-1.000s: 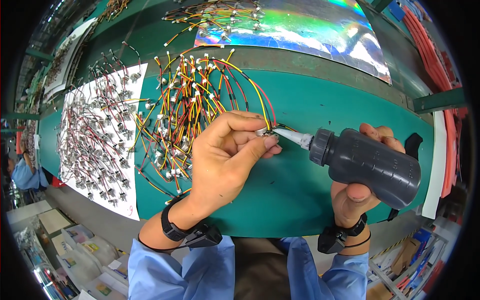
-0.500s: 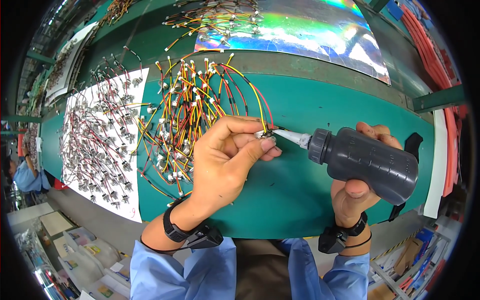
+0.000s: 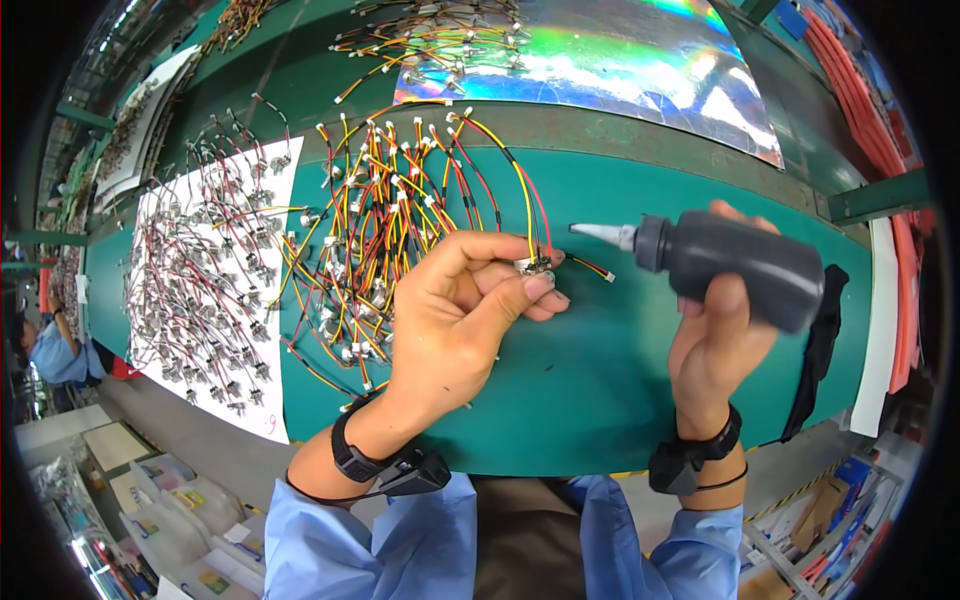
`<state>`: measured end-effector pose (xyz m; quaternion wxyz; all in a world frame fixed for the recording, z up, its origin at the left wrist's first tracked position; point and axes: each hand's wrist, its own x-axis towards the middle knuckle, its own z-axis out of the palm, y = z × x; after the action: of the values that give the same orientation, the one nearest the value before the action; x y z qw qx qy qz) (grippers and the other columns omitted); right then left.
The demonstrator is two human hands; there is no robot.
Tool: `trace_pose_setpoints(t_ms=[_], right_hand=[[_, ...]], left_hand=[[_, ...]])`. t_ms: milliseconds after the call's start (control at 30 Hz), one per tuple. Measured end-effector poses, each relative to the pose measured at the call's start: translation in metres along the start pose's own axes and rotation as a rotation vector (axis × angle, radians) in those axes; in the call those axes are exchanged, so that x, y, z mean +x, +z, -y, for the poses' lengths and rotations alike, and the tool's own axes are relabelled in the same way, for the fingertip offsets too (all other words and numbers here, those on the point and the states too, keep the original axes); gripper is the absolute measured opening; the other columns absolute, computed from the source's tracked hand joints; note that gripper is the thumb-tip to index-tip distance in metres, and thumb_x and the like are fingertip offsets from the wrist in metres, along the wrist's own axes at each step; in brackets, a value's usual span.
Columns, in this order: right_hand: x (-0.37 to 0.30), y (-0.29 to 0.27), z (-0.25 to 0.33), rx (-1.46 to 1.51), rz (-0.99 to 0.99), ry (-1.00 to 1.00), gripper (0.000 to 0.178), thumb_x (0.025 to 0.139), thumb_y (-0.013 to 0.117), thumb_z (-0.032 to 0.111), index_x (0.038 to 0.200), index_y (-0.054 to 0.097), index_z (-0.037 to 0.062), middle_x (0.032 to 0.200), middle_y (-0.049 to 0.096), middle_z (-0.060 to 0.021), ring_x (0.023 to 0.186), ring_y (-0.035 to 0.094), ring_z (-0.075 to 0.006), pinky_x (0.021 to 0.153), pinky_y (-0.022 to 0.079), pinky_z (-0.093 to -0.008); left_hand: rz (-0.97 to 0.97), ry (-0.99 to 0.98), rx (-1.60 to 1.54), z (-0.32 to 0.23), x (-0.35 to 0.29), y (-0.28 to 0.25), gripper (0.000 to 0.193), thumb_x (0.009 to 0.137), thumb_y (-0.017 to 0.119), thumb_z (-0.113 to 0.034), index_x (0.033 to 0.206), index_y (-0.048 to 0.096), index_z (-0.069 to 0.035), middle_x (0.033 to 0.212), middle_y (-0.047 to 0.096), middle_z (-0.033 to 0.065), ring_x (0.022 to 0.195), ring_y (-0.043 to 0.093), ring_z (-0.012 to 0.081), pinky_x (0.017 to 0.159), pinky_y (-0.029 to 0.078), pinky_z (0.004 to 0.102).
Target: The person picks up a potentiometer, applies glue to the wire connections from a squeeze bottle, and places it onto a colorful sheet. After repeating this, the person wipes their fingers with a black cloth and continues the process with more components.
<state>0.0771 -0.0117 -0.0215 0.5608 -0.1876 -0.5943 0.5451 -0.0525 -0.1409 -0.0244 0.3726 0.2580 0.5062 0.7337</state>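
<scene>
Between the thumb and fingers of my left hand (image 3: 455, 320) is a small wired potentiometer (image 3: 537, 267), its terminals facing up. Red, yellow and black leads loop up and away from it, and a short black-and-yellow one sticks out to the right. Wrapped in my right hand (image 3: 720, 340) is a dark grey squeeze bottle (image 3: 745, 265), tilted on its side. Its pale nozzle (image 3: 600, 235) points left, above and apart from the potentiometer. Just beyond my left hand lies a tangled heap of similar wired potentiometers (image 3: 385, 220).
On the left, a white sheet (image 3: 270, 400) bears rows of wired potentiometers. A shiny reflective sheet (image 3: 640, 80) with more wired parts lies at the back. A black strap (image 3: 815, 360) rests on the green mat (image 3: 570, 400) at right. Far left, another person (image 3: 55, 345) sits.
My right hand has drawn the bottle up and back, so its nozzle has left the potentiometer's terminals. The left hand holds nearly the same place.
</scene>
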Motion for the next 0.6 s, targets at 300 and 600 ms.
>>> trace_pose_setpoints(t_ms=[300,600], right_hand=[[0.029,-0.018,-0.017,0.545,-0.166,0.589,0.03,0.089,0.051,0.033,0.096,0.051,0.004,0.083,0.058,-0.003,0.051,0.034,-0.0056,0.045,0.029,-0.0194],[0.038,-0.034,-0.029,0.747,-0.11,0.686,0.034,0.091,0.046,0.036,0.099,0.051,0.0038,0.089,0.058,-0.0065,0.051,0.035,-0.0053,0.045,0.029,-0.0193]], left_hand=[[-0.001,0.0,0.064,0.0,0.003,0.001,0.018,0.082,0.053,0.006,0.099,0.047,0.003,0.097,0.059,0.0201,0.074,0.063,0.0202,0.065,0.053,0.0281],[-0.048,-0.009,0.074,-0.001,0.005,0.0,0.017,0.081,0.056,0.005,0.096,0.048,0.002,0.092,0.059,0.0171,0.072,0.063,0.0186,0.064,0.053,0.0273]])
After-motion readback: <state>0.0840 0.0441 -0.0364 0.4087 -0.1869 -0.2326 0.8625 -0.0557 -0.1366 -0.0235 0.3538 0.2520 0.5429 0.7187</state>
